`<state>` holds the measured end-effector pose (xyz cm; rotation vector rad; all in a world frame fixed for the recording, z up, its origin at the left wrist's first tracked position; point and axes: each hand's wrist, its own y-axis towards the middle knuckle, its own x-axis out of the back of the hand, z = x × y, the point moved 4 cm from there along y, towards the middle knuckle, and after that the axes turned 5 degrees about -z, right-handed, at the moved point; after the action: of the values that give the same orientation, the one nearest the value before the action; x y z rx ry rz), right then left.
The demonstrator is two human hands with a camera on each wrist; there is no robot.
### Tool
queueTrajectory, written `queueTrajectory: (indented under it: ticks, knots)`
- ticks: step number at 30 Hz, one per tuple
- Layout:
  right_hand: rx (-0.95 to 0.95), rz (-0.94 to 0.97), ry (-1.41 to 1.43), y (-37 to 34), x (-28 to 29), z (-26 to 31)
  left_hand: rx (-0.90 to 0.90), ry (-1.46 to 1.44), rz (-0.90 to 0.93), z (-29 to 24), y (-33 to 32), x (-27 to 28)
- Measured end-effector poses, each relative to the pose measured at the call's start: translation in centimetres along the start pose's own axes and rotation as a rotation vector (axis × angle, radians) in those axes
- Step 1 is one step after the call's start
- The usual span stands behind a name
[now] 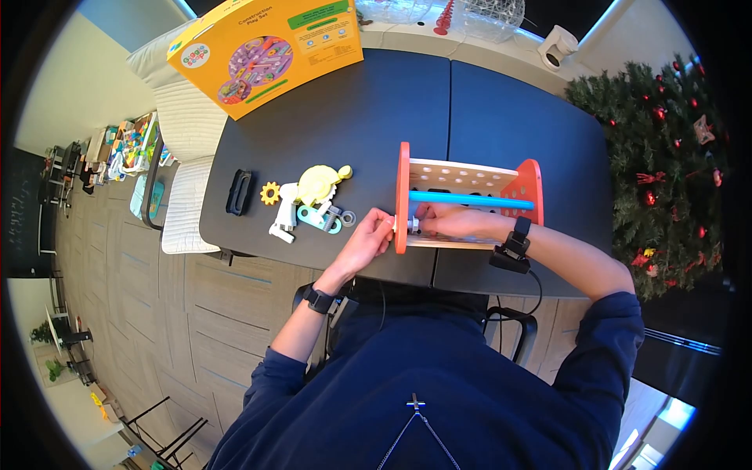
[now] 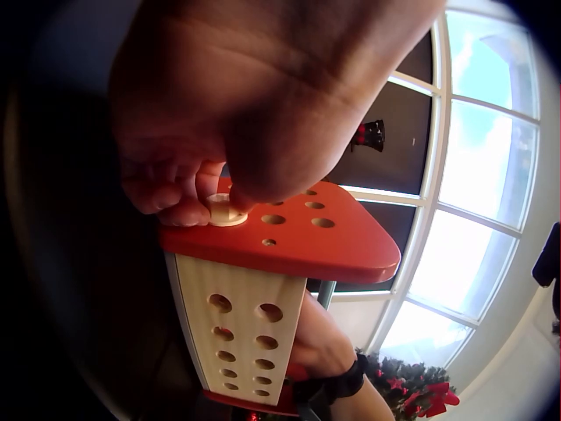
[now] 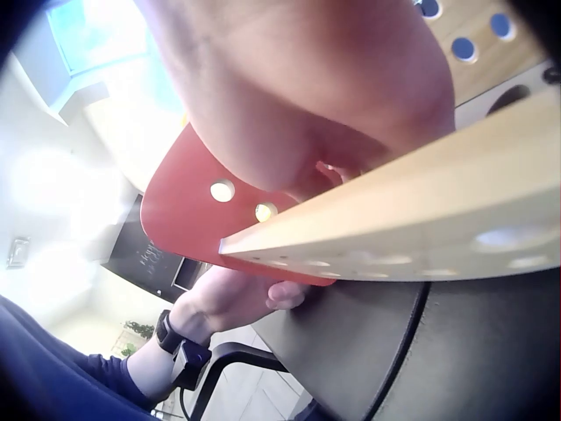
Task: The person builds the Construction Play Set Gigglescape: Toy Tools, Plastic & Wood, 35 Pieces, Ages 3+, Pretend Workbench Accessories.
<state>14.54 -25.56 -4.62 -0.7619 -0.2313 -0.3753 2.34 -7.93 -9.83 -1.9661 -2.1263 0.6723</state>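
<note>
A dark table (image 1: 501, 102) stands in a room with a big window (image 2: 486, 167); in the head view a decorated tree (image 1: 666, 172) is between two and three o'clock, and a yellow box (image 1: 270, 55) at eleven. The toy toolbox (image 1: 454, 171) is on the table, toward two o'clock from the middle. At its nine o'clock end, outside, the left hand (image 1: 366, 240) pinches a pale round piece (image 2: 226, 216) at the orange end panel (image 1: 403, 188). The right hand (image 1: 452, 221) reaches inside, under the blue bar (image 1: 470, 200), near this panel; its fingertips are partly hidden, so I cannot tell if they grasp something. Loose toy pieces (image 1: 317, 186) lie at ten o'clock from the left hand. I judge the step in hand is fastening the round piece through the panel; the next move probably calls for holding it steady outside while the other hand works from within.
</note>
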Motion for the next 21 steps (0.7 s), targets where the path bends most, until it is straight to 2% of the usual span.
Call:
queueTrajectory:
  ticks: [3,9,12,18,21]
  knots:
    - [0.073,0.028,-0.033,0.3,-0.5,-0.6,0.001,0.000,0.001,-0.3,-0.1,-0.1]
    - [0.039,-0.021,0.095,0.4,-0.5,-0.5,-0.002,0.007,-0.001,-0.4,-0.2,-0.1]
    - [0.111,-0.025,-0.080,0.0,-0.4,0.1,-0.003,0.008,-0.003,-0.3,-0.1,-0.1]
    - [0.195,-0.043,-0.005,2.1,-0.8,-2.7,-0.002,0.019,-0.003,-0.4,-0.2,-0.1]
    - [0.153,-0.091,-0.108,0.1,-0.3,0.0,-0.002,0.021,-0.005,-0.3,-0.2,-0.1]
